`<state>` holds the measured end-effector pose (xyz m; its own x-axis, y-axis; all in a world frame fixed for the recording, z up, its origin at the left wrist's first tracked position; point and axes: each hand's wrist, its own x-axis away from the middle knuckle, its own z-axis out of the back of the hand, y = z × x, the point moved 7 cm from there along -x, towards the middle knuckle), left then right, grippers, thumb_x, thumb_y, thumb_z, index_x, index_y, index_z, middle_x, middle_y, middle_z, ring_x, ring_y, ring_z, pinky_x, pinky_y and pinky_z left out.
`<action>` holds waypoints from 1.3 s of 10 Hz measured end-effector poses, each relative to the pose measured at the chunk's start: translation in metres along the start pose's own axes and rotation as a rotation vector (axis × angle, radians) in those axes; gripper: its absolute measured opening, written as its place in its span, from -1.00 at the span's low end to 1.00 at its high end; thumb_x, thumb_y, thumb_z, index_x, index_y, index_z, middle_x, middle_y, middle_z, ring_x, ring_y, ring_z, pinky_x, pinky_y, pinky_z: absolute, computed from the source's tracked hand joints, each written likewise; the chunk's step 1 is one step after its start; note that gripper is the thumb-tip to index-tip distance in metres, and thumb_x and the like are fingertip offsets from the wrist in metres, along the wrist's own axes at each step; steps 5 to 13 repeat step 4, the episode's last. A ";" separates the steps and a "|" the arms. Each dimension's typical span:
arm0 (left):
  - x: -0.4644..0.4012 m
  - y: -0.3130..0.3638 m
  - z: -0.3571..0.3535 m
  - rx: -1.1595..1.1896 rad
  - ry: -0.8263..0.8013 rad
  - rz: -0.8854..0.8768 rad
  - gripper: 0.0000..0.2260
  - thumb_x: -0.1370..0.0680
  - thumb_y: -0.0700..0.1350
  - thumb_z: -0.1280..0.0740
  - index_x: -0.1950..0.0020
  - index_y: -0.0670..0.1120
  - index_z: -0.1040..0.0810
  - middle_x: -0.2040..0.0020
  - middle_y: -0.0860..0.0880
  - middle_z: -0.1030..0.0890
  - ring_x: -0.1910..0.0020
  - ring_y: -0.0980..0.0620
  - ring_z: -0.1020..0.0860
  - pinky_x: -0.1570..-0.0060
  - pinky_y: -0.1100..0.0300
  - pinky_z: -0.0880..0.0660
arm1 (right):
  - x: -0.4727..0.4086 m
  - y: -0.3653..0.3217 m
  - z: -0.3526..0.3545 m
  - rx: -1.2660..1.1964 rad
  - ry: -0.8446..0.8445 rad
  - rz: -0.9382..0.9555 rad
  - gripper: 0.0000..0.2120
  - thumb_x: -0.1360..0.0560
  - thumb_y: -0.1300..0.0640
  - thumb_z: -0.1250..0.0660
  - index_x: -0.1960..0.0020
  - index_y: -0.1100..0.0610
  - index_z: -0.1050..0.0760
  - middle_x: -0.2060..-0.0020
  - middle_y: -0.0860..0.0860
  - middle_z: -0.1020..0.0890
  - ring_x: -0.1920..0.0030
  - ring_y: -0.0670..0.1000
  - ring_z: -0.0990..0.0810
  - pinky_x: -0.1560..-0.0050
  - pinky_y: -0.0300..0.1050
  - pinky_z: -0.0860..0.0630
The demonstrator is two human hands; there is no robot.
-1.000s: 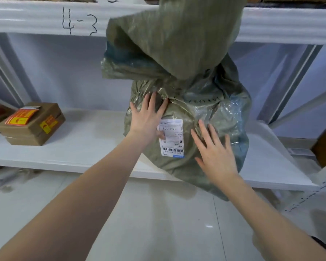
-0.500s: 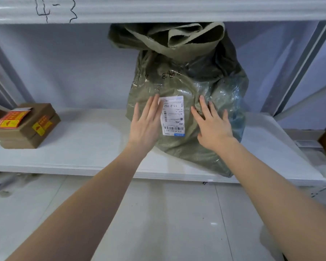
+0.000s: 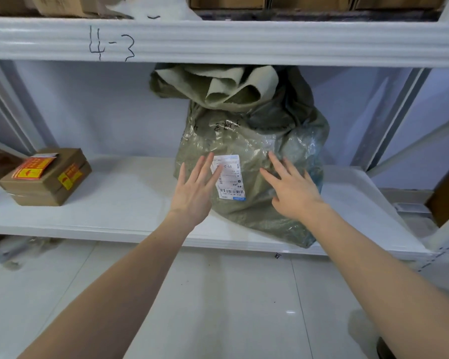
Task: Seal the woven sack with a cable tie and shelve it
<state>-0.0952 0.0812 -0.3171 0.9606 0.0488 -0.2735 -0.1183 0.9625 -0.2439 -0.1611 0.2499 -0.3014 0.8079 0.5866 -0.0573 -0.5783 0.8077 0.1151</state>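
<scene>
Both open hands (image 3: 195,193) (image 3: 293,193) seemingly touch the shelved sack (image 3: 257,136).

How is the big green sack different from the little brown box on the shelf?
The woven sack is tall, soft and crumpled, its folded top reaching up to the beam above; the cardboard box is low, stiff and square-edged. The sack is olive green with one white barcode label; the box is brown with red and yellow stickers. The sack's lower corner hangs over the front edge; the box sits fully on. Both rest on the same white shelf.

Both arms outstretched — left hand (image 3: 192,187), right hand (image 3: 292,189) — fingers (image 3: 275,161) straight, spread.
</scene>
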 end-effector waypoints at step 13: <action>0.033 0.001 0.057 0.004 0.003 -0.025 -0.29 -0.51 -0.17 -0.20 -0.54 0.01 0.16 -0.56 -0.12 0.25 -0.54 -0.09 0.19 -0.45 -0.20 0.14 | 0.050 -0.019 0.044 0.028 -0.001 0.046 -0.30 -0.52 0.11 -0.19 -0.52 -0.05 0.11 -0.52 0.02 0.30 -0.53 0.11 0.16 -0.46 0.26 -0.04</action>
